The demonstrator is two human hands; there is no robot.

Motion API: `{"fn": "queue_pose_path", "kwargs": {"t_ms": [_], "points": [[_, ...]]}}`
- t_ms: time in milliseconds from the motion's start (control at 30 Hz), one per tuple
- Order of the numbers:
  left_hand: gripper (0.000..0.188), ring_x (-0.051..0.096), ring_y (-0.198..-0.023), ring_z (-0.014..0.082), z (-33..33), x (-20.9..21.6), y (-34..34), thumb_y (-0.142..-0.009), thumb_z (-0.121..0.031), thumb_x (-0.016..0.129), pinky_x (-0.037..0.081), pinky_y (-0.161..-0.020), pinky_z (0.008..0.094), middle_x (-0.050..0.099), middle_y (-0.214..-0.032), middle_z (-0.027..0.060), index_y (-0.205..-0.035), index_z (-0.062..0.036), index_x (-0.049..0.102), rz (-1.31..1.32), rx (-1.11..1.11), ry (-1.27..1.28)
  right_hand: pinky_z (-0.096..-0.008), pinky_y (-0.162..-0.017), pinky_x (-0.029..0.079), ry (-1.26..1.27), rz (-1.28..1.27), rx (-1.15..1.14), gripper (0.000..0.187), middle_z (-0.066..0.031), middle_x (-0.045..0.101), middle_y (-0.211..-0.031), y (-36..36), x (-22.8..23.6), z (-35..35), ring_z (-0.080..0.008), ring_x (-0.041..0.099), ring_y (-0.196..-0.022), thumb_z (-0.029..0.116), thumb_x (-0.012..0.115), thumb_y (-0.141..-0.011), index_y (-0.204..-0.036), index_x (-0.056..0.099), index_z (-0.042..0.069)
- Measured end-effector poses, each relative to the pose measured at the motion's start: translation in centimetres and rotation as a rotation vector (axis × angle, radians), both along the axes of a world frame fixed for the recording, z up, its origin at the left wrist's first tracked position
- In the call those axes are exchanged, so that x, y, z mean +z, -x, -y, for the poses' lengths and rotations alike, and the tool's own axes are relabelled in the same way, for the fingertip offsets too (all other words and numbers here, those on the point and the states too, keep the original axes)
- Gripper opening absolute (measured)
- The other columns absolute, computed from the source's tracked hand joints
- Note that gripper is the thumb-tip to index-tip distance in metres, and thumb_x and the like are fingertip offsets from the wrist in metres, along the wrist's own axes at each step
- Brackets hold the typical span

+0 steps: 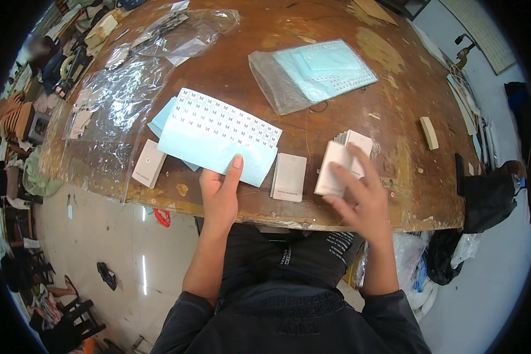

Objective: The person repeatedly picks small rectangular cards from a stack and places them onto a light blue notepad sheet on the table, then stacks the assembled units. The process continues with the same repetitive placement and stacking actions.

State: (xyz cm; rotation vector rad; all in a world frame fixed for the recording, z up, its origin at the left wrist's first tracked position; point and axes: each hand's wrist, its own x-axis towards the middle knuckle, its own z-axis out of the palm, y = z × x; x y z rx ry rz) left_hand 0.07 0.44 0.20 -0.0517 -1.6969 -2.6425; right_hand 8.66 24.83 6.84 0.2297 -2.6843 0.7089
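Left hand pins sticker sheet, right hand grips card stack.

Left hand [219,192] thumb clamps the light-blue sticker sheet [218,137] at its near edge; the sheet's long axis runs upper-left to lower-right on the wooden table [395,106]. Right hand [363,197] grasps a stack of white cards [343,160], tilted, near the front edge.

My left hand [219,192] lies thumb up near the table [265,65] edge; my right hand [360,197] spreads its fingers there too.
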Motion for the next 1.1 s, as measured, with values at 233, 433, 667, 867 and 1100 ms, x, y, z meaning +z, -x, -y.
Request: {"fn": "queue_pose_path", "kwargs": {"t_ms": [233, 433, 667, 867, 1100], "points": [[0.033, 0.059, -0.115, 0.0154, 0.3, -0.5, 0.1, -0.101, -0.009, 0.059, 0.047, -0.101, 0.0322, 0.062, -0.128, 0.0108, -0.131, 0.0041, 0.056, 0.000, -0.044, -0.036, -0.0413, -0.092, 0.055, -0.124, 0.026, -0.135, 0.048, -0.0152, 0.050, -0.148, 0.6, 0.4, -4.3, -0.0362, 0.060, -0.123, 0.021, 0.081, -0.079, -0.125, 0.069, 0.013], [0.032, 0.059, -0.118, 0.0175, 0.3, -0.3, -0.2, -0.103, -0.012, 0.056, 0.047, -0.104, 0.0356, 0.061, -0.130, 0.0116, -0.131, 0.0041, 0.056, 0.050, -0.047, -0.187, -0.0401, -0.088, 0.057, -0.201, 0.067, -0.099, 0.048, -0.0148, 0.051, -0.148, 1.1, 0.6, -4.0, -0.0338, 0.066, -0.112, 0.020, 0.081, -0.079, -0.124, 0.069, 0.011], [0.029, 0.060, -0.116, 0.0170, 0.4, -0.2, 0.1, -0.104, -0.013, 0.055, 0.048, -0.101, 0.0349, 0.062, -0.128, 0.0121, -0.126, 0.0063, 0.059, 0.043, -0.053, 0.010, -0.0350, -0.076, 0.057, 0.193, -0.130, -0.002, 0.031, -0.0143, 0.068, -0.117, 2.6, 0.2, 2.7, -0.0279, 0.069, -0.089, 0.008, 0.078, -0.081, -0.111, 0.071, 0.003], [0.027, 0.060, -0.098, 0.0086, 0.0, 0.1, 0.0, -0.104, -0.017, 0.058, 0.048, -0.085, 0.0263, 0.069, -0.110, 0.0058, -0.117, 0.0057, 0.066, -0.011, -0.055, -0.032, -0.0359, -0.070, 0.054, 0.278, -0.307, 0.148, 0.028, -0.0130, 0.073, -0.097, 6.3, -1.3, 9.2, -0.0279, 0.067, -0.081, 0.000, 0.079, -0.077, -0.104, 0.072, 0.001], [0.026, 0.059, -0.094, 0.0068, 0.2, -0.1, -0.1, -0.103, -0.017, 0.060, 0.048, -0.081, 0.0252, 0.070, -0.105, 0.0041, -0.115, 0.0047, 0.068, -0.047, -0.080, 0.002, -0.0323, -0.064, 0.054, 0.293, -0.314, 0.081, 0.023, -0.0107, 0.073, -0.091, 7.3, -1.8, 10.7, -0.0231, 0.067, -0.073, 0.002, 0.081, -0.077, -0.098, 0.072, 0.002]]}}
